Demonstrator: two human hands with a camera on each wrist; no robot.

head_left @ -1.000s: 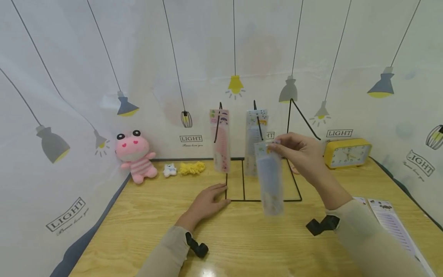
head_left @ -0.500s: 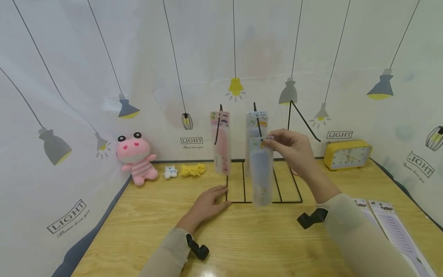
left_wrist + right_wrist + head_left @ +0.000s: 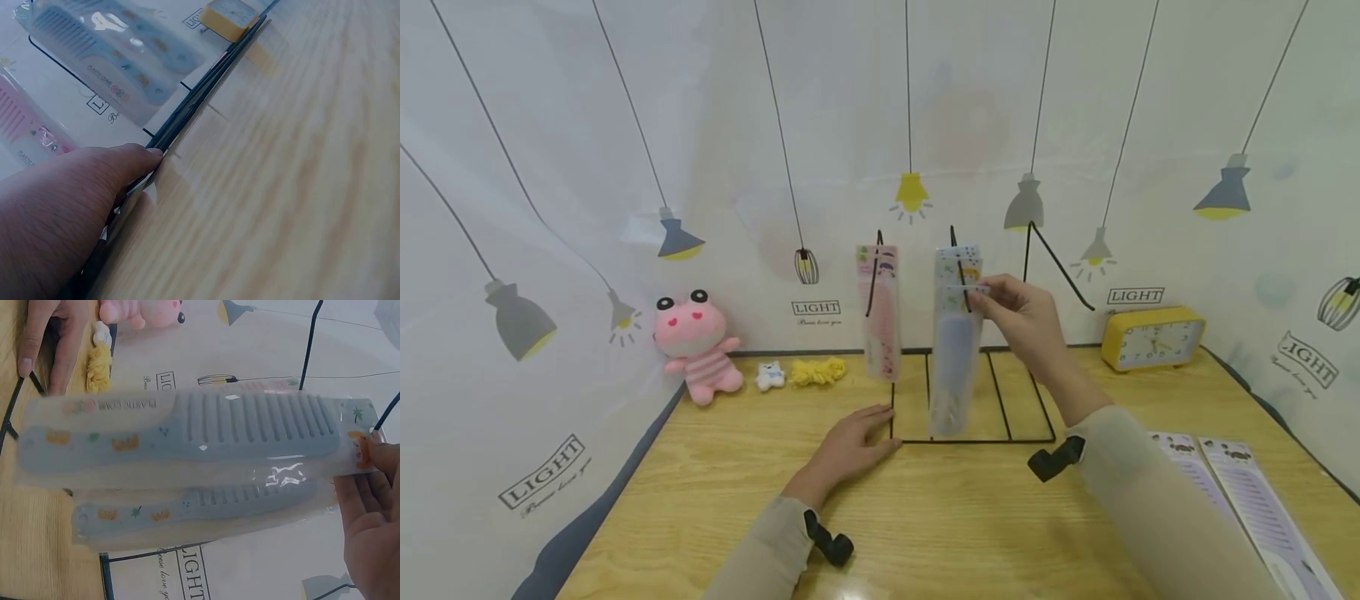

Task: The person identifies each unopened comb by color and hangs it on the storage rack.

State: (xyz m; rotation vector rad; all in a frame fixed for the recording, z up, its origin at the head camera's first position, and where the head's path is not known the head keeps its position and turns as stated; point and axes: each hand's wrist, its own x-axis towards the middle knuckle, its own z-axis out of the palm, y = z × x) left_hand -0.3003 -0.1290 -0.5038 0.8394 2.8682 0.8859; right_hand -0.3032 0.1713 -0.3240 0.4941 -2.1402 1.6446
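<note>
Packaged blue comb (image 3: 953, 367) hangs vertically from the right hand (image 3: 1026, 321), long axis running top to bottom, tooth end up by the fingers and handle end down toward the counter (image 3: 925, 517). Grip of the right hand: thumb and fingertips pinch the top edge of the clear sleeve, seen plainly in the right wrist view at the printed end (image 3: 359, 450). The pinched end sits right at the middle hook (image 3: 957, 250) of the black wire rack (image 3: 970, 437), to the left of the hand and at about its height; whether the sleeve's hole is already over the wire cannot be told. A second blue comb pack (image 3: 200, 509) hangs on that same hook just behind the held one, faces parallel and overlapping. Pink comb pack (image 3: 880, 312) hangs on the left hook; the right hook (image 3: 1060, 262) carries nothing. Left hand (image 3: 850, 446) lies flat with relaxed, straight fingers on the counter, fingertips against the rack's front left base wire (image 3: 187, 119), holding nothing. More comb packs (image 3: 1247, 508) lie flat on the counter at right, near the right forearm.
</note>
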